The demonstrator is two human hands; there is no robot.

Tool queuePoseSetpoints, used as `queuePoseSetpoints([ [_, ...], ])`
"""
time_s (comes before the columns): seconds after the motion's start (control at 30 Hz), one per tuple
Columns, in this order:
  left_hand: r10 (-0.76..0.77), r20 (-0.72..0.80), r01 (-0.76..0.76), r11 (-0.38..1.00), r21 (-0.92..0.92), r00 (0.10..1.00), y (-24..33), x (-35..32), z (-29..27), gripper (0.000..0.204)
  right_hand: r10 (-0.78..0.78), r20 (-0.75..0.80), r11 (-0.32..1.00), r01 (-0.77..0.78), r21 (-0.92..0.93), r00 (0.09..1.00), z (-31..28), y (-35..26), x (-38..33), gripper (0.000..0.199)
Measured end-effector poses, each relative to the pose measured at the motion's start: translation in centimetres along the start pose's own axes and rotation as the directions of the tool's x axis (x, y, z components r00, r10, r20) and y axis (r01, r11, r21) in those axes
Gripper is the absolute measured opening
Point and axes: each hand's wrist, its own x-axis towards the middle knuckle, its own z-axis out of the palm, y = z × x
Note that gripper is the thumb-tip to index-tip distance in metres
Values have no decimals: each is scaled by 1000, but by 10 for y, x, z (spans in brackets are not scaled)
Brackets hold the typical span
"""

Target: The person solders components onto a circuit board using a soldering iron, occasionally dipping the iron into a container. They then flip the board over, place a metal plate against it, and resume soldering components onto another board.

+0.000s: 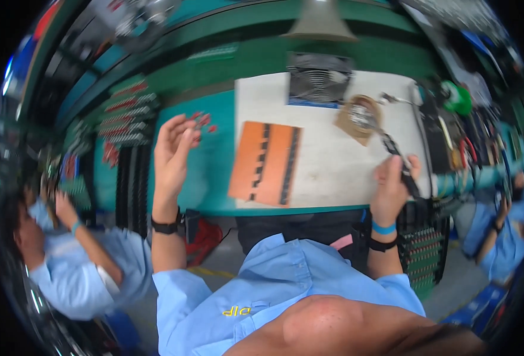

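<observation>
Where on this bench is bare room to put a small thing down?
Free: the white mat between the orange sheet and the right hand, below the fan. Also the teal strip between the left hand and the orange sheet. Crowded: the right edge with tools.

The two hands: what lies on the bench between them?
In the head view, an orange sheet with black strips lies on the white mat between the left hand and the right hand, which grips a black tool.
</observation>
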Motion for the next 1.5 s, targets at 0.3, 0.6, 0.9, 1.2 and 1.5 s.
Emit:
queuePoseSetpoints([
  [0.3, 531, -140, -32, 302, 953, 836, 12, 26, -158, 32, 345, 196, 605, -377, 701, 918, 55, -32, 15, 35],
  [0.6, 313, 100, -150, 139, 979, 944, -1, 64, -253, 30, 473, 492, 418, -678, 605, 731, 41, -3, -6, 45],
  [0.9, 180, 157, -205, 297, 933, 971, 25, 75, -260, 24, -71, 975, 610, 782, -125, 212, 128, -59, -53, 69],
  [1.2, 143, 154, -207, 512, 834, 978, 84, 50, -189, 25, 163, 963, 220, 943, -250, 217, 190, -14, -40, 99],
  [1.5, 53, 70, -75, 925, 372, 996, 53, 38, -114, 31, 429, 873, 161, 931, -328, 233, 217, -3, -49, 113],
])
